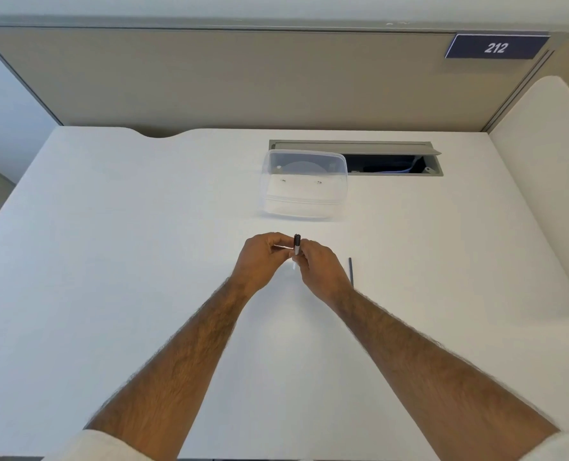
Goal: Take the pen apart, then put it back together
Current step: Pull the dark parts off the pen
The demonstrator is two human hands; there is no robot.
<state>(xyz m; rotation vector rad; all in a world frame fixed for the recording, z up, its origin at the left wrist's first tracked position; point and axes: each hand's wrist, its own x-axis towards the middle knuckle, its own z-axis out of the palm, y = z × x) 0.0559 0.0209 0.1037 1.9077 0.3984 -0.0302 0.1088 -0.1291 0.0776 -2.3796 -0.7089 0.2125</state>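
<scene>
On the partition's upper right, a dark blue sign (pixel 496 46) is showing "212" in white, the only writing that can be read. Below it, a beige partition (pixel 243 81) is backing a white bench (pixel 110 261), with a white side panel (pixel 549 161) rising at the right. An open cable hatch (pixel 393 161) is sitting in the bench near the back, and a clear tub (pixel 304 184) is lying just in front of it. Mid-bench, both hands are meeting around the pen (pixel 296 244), held upright: the left hand (pixel 260 261) is keeping its grip pinched on a pale part, the right hand (pixel 319 267) its grip closed around the barrel. A thin dark rod (pixel 351 269) is lying on the bench just beside the right hand.
</scene>
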